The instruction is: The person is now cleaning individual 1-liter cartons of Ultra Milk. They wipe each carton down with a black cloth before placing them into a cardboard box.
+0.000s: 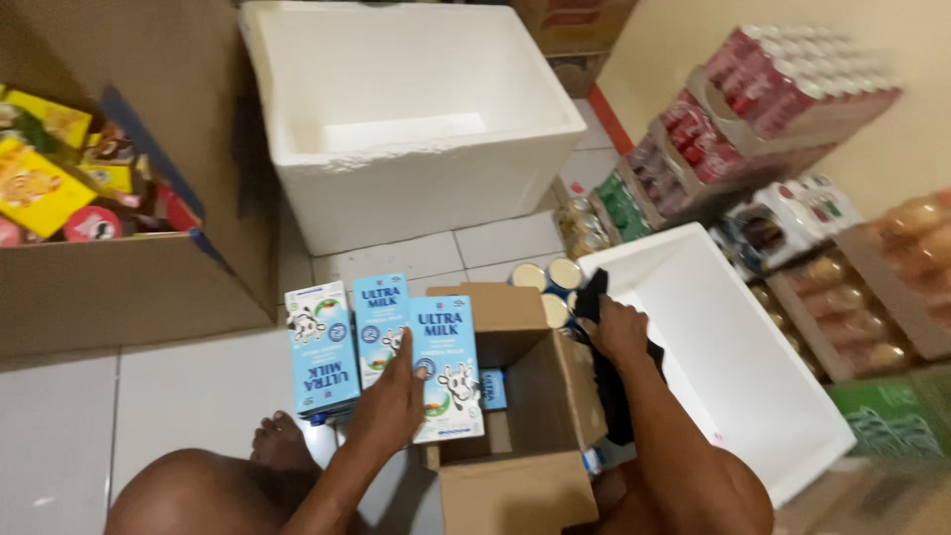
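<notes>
Three blue milk cartons (381, 342) stood upright in a row at the left edge of the small cardboard box (535, 396) on the floor (198, 396), long axes vertical. The left hand (388, 401) lay flat-fingered against the fronts of the middle and right cartons, so the cartons sat directly ahead of it; it was by far the nearer hand. A fourth carton (493, 388) showed inside the box. The right hand (616, 329) was closed on a dark cloth (619, 396) at the box's far right corner, beside three round cans (553, 287). Two white foam boxes (416, 129) stood open nearby.
</notes>
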